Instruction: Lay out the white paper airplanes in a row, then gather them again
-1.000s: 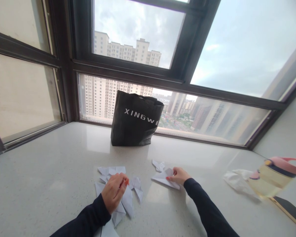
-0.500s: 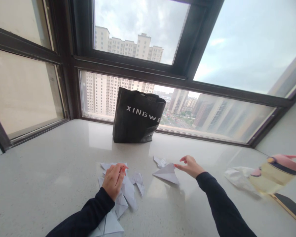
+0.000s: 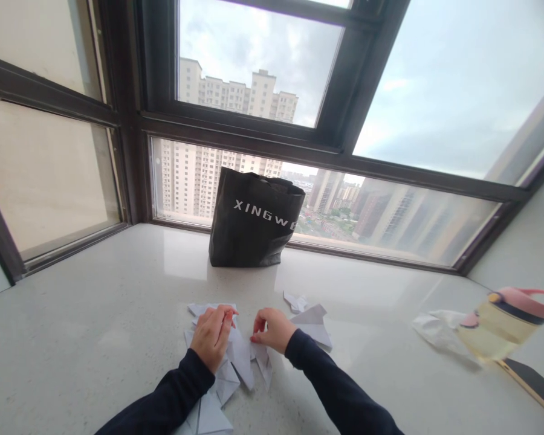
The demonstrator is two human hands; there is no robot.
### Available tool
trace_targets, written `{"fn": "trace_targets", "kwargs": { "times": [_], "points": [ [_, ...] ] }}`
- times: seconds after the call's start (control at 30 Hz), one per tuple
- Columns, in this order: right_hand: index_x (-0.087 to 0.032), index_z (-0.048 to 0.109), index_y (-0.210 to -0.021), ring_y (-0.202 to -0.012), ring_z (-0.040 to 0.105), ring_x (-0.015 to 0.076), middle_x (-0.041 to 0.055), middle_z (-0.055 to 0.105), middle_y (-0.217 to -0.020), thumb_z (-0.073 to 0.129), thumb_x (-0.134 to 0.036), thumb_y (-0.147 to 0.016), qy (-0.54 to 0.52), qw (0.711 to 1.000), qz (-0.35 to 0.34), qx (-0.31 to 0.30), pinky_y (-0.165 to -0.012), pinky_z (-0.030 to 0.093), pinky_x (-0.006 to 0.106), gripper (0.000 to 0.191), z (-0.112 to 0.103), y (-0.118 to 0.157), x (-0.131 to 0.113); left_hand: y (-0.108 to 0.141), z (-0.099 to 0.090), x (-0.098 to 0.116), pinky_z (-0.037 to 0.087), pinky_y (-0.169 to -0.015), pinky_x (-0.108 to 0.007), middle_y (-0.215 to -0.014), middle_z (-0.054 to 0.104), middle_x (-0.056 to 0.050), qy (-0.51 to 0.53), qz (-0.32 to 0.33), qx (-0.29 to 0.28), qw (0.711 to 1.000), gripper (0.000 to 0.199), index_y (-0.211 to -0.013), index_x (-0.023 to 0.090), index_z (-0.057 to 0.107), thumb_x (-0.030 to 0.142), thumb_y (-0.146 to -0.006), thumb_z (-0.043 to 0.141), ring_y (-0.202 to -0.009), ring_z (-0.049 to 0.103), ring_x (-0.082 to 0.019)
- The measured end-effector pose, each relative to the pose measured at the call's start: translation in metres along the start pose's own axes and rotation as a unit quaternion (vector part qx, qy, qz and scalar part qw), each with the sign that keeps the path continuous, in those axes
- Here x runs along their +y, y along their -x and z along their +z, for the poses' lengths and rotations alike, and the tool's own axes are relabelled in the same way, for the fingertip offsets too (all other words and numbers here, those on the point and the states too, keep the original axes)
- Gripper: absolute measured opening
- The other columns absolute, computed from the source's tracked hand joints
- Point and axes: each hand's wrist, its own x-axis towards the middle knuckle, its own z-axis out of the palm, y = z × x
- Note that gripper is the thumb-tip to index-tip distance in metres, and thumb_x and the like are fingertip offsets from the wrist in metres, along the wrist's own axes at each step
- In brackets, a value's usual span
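Note:
Several folded white papers (image 3: 240, 356) lie in an overlapping pile on the pale speckled sill. My left hand (image 3: 213, 335) rests over the pile's upper part, fingers bent together; what is under them is hidden. At the pile's right side, my right hand (image 3: 272, 329) pinches a small folded paper (image 3: 263, 364) with thumb and forefinger. Right of that hand lies a larger folded paper (image 3: 316, 325), partly behind my right wrist. Just beyond it sits a small folded piece (image 3: 294, 301), touching nothing I can make out for certain.
A black bag (image 3: 256, 223) stands upright by the window. To the right are a crumpled white tissue (image 3: 442, 331), a yellow and pink bottle (image 3: 503, 320) and a dark flat object with a light edge (image 3: 532, 383). Dark window frames border the sill (image 3: 118, 314).
My right hand has let go of the larger folded paper and moved left to the small paper beside the pile. My left hand stays over the pile. The view has shifted slightly.

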Motion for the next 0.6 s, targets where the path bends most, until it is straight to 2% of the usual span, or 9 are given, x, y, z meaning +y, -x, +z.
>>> {"fn": "trace_targets", "kwargs": {
  "times": [0.07, 0.13, 0.2, 0.27, 0.4, 0.53, 0.6],
  "points": [
    [-0.018, 0.048, -0.046, -0.045, 0.044, 0.0089, -0.0079, 0.042, -0.044, 0.07, -0.013, -0.047, -0.05, 0.998, 0.011, 0.025, -0.047, 0.036, 0.023, 0.023, -0.013, 0.0, 0.003, 0.0, 0.0, 0.003, 0.037, -0.068, -0.034, -0.067, 0.058, -0.003, 0.005, -0.006, 0.028, 1.0, 0.03, -0.081, 0.02, 0.054, 0.033, -0.083, 0.027, -0.069, 0.052, -0.02],
    [-0.019, 0.046, -0.055, -0.04, 0.045, 0.0084, -0.0083, 0.042, -0.046, 0.066, -0.027, -0.057, -0.116, 0.991, 0.019, 0.06, -0.039, 0.034, 0.022, 0.021, -0.026, 0.001, 0.004, 0.0, -0.001, 0.005, 0.037, -0.071, -0.034, -0.073, 0.059, -0.004, 0.008, -0.011, 0.049, 0.999, 0.031, -0.084, 0.019, 0.054, 0.035, -0.084, 0.026, -0.073, 0.052, -0.021],
    [-0.02, 0.042, -0.064, -0.039, 0.05, 0.0097, -0.0079, 0.044, -0.05, 0.059, -0.041, -0.064, -0.19, 0.977, 0.023, 0.089, -0.035, 0.036, 0.022, 0.027, -0.035, 0.003, 0.003, 0.0, -0.002, 0.004, 0.036, -0.075, -0.036, -0.08, 0.06, -0.005, 0.009, -0.021, 0.056, 0.998, 0.032, -0.091, 0.019, 0.052, 0.037, -0.084, 0.027, -0.077, 0.052, -0.022],
    [-0.021, 0.037, -0.067, -0.043, 0.057, 0.0127, -0.0071, 0.048, -0.052, 0.055, -0.05, -0.065, -0.261, 0.96, 0.023, 0.098, -0.038, 0.043, 0.024, 0.034, -0.036, 0.007, -0.001, 0.001, -0.001, 0.001, 0.035, -0.078, -0.038, -0.084, 0.061, -0.006, 0.014, -0.034, 0.043, 0.998, 0.035, -0.098, 0.019, 0.051, 0.04, -0.083, 0.028, -0.081, 0.052, -0.022],
    [-0.021, 0.034, -0.067, -0.048, 0.062, 0.0175, -0.0051, 0.055, -0.051, 0.06, -0.054, -0.058, -0.36, 0.93, 0.024, 0.067, -0.045, 0.05, 0.031, 0.043, -0.013, 0.016, -0.012, 0.001, 0.002, -0.006, 0.036, -0.077, -0.041, -0.087, 0.062, -0.006, 0.059, -0.033, -0.035, 0.997, 0.04, -0.104, 0.019, 0.049, 0.047, -0.08, 0.033, -0.078, 0.054, -0.022],
    [-0.021, 0.033, -0.068, -0.042, 0.06, 0.0163, -0.005, 0.058, -0.049, 0.066, -0.05, -0.055, -0.444, 0.895, 0.034, -0.029, -0.041, 0.048, 0.03, 0.046, 0.014, 0.024, -0.014, -0.001, 0.003, -0.003, 0.04, -0.068, -0.035, -0.078, 0.062, -0.005, 0.151, -0.076, -0.029, 0.985, 0.05, -0.113, 0.015, 0.038, 0.048, -0.075, 0.043, -0.071, 0.057, -0.019],
    [-0.021, 0.032, -0.068, -0.04, 0.058, 0.0145, -0.0056, 0.056, -0.049, 0.065, -0.05, -0.056, -0.427, 0.902, 0.031, -0.059, -0.038, 0.044, 0.026, 0.045, 0.02, 0.026, -0.012, -0.003, 0.002, 0.0, 0.041, -0.06, -0.03, -0.072, 0.062, -0.002, 0.209, -0.102, -0.044, 0.972, 0.043, -0.105, 0.015, 0.04, 0.046, -0.075, 0.046, -0.064, 0.057, -0.017]
  ]
}}
